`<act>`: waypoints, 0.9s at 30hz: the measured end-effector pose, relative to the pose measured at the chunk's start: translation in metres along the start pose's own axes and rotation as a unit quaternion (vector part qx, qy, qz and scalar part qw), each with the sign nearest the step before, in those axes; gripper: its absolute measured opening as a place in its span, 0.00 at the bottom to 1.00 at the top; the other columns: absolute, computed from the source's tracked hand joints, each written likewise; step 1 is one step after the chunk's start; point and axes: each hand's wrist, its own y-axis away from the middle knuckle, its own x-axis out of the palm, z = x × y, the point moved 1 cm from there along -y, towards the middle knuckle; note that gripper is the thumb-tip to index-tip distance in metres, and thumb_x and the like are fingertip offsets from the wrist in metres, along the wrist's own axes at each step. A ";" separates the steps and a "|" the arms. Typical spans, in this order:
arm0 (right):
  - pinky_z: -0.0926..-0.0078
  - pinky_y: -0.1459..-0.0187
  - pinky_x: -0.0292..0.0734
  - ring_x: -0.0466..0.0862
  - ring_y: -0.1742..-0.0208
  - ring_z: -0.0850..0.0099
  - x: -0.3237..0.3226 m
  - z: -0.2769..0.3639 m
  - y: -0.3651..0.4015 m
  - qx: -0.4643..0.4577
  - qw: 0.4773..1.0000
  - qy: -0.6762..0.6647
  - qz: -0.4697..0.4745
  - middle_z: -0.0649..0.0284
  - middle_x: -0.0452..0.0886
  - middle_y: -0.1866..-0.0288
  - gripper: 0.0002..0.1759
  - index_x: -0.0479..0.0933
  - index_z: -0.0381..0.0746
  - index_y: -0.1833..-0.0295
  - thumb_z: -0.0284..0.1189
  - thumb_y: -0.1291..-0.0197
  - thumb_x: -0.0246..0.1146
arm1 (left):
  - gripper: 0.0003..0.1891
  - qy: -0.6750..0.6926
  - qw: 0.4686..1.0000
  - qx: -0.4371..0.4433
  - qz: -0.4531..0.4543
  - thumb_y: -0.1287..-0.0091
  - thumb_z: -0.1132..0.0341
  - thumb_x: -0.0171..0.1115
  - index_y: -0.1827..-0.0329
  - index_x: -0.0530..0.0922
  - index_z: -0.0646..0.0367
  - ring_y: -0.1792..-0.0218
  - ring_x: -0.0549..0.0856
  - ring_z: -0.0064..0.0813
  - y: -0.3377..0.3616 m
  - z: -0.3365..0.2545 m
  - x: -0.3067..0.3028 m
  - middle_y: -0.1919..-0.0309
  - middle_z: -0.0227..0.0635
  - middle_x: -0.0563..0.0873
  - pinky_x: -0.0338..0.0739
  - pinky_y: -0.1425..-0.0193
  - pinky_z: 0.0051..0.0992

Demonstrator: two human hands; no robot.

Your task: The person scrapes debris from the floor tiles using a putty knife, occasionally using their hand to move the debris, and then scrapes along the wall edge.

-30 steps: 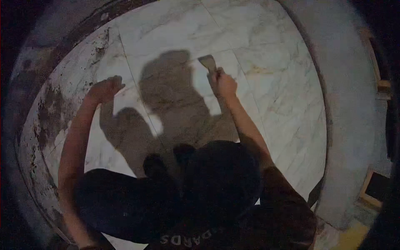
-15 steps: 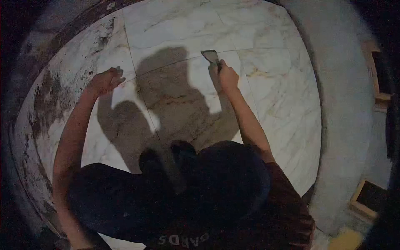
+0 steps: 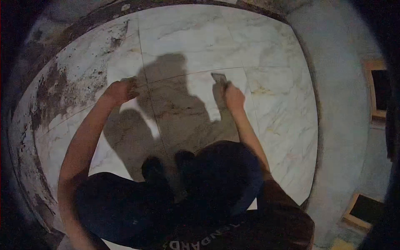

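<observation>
My right hand (image 3: 235, 99) is closed around the handle of a scraper (image 3: 218, 78). Its flat blade points away from me, above the pale marble-look tiles (image 3: 275, 112). To the left, my left hand (image 3: 120, 92) has its fingers drawn together at the edge of my shadow, near a tile joint. Whether something is pinched in those fingers is too dark to make out. Left of that hand, dark, crusty dirt (image 3: 54, 96) covers part of the tiles.
My knees (image 3: 121, 200) and dark shoes (image 3: 153, 166) are below the hands. Grey floor (image 3: 341, 104) runs along the right side, with a wood-framed dark panel (image 3: 364, 210) and another wood-framed opening (image 3: 378, 91). A dark border (image 3: 87, 27) edges the tiles at the back left.
The view has shifted, so the tiles sit lower in it. My left hand has moved right, its fingers reaching into the shadow. The scraper is slightly nearer me, its blade appearing narrower.
</observation>
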 end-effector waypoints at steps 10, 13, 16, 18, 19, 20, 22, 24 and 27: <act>0.47 0.63 0.81 0.87 0.62 0.45 0.007 -0.017 -0.022 0.033 0.999 0.033 0.021 0.44 0.85 0.66 0.17 0.76 0.38 0.48 0.39 0.34 0.59 | 0.21 -0.022 0.998 0.023 0.050 0.28 0.53 0.58 0.41 0.77 0.59 0.41 0.82 0.48 -0.005 0.007 0.017 0.36 0.44 0.79 0.78 0.38 0.42; 0.49 0.57 0.81 0.87 0.61 0.46 -0.029 -0.007 0.113 0.070 0.987 0.063 0.132 0.46 0.86 0.64 0.23 0.74 0.39 0.37 0.42 0.28 0.54 | 0.20 0.005 0.997 0.011 -0.071 0.28 0.53 0.58 0.42 0.78 0.58 0.42 0.82 0.46 -0.001 0.010 0.026 0.38 0.43 0.80 0.78 0.37 0.42; 0.48 0.59 0.80 0.85 0.61 0.43 -0.028 0.006 0.182 -0.025 0.925 -0.287 -0.247 0.48 0.86 0.61 0.25 0.72 0.39 0.33 0.40 0.29 0.53 | 0.20 0.074 0.994 0.021 -0.077 0.28 0.53 0.58 0.42 0.79 0.57 0.42 0.82 0.45 0.000 0.012 0.024 0.40 0.42 0.81 0.78 0.37 0.40; 0.48 0.56 0.78 0.84 0.60 0.43 -0.008 -0.033 0.177 -0.029 0.975 -0.220 0.003 0.49 0.86 0.61 0.22 0.73 0.39 0.35 0.38 0.29 0.52 | 0.22 0.029 0.999 0.020 0.028 0.29 0.54 0.61 0.37 0.79 0.58 0.37 0.80 0.47 0.006 0.006 0.027 0.34 0.43 0.79 0.76 0.33 0.40; 0.48 0.57 0.78 0.85 0.60 0.44 -0.009 -0.037 0.178 -0.002 0.986 -0.135 0.101 0.49 0.86 0.61 0.20 0.73 0.39 0.37 0.35 0.28 0.51 | 0.23 0.001 0.998 0.031 0.057 0.29 0.53 0.60 0.38 0.79 0.58 0.38 0.81 0.47 0.004 0.007 0.030 0.35 0.42 0.79 0.76 0.33 0.40; 0.46 0.60 0.78 0.86 0.62 0.46 -0.014 -0.025 0.145 0.088 0.989 0.024 0.119 0.48 0.86 0.63 0.16 0.72 0.39 0.38 0.30 0.27 0.49 | 0.23 -0.004 0.997 0.047 0.059 0.29 0.53 0.60 0.38 0.79 0.58 0.38 0.81 0.47 0.000 0.004 0.035 0.35 0.42 0.79 0.76 0.33 0.40; 0.46 0.62 0.78 0.86 0.63 0.46 0.004 -0.042 0.099 0.124 0.989 -0.047 0.064 0.47 0.86 0.64 0.16 0.72 0.41 0.39 0.34 0.27 0.51 | 0.19 -0.025 0.997 0.063 -0.027 0.28 0.57 0.60 0.40 0.78 0.57 0.43 0.83 0.45 -0.007 -0.004 0.031 0.40 0.40 0.82 0.79 0.39 0.40; 0.47 0.63 0.77 0.86 0.64 0.47 -0.007 -0.043 0.140 0.124 0.990 -0.035 0.059 0.47 0.86 0.65 0.17 0.72 0.43 0.39 0.36 0.28 0.52 | 0.16 -0.025 0.991 0.102 -0.082 0.28 0.59 0.58 0.42 0.77 0.56 0.48 0.85 0.43 -0.009 -0.024 0.022 0.45 0.38 0.85 0.81 0.44 0.40; 0.50 0.67 0.78 0.86 0.66 0.50 -0.019 -0.015 0.201 0.071 0.997 -0.007 0.034 0.49 0.85 0.66 0.16 0.73 0.42 0.42 0.37 0.29 0.52 | 0.18 0.122 0.978 0.092 -0.141 0.24 0.59 0.53 0.37 0.75 0.56 0.41 0.82 0.41 -0.004 -0.056 -0.007 0.38 0.40 0.80 0.77 0.37 0.39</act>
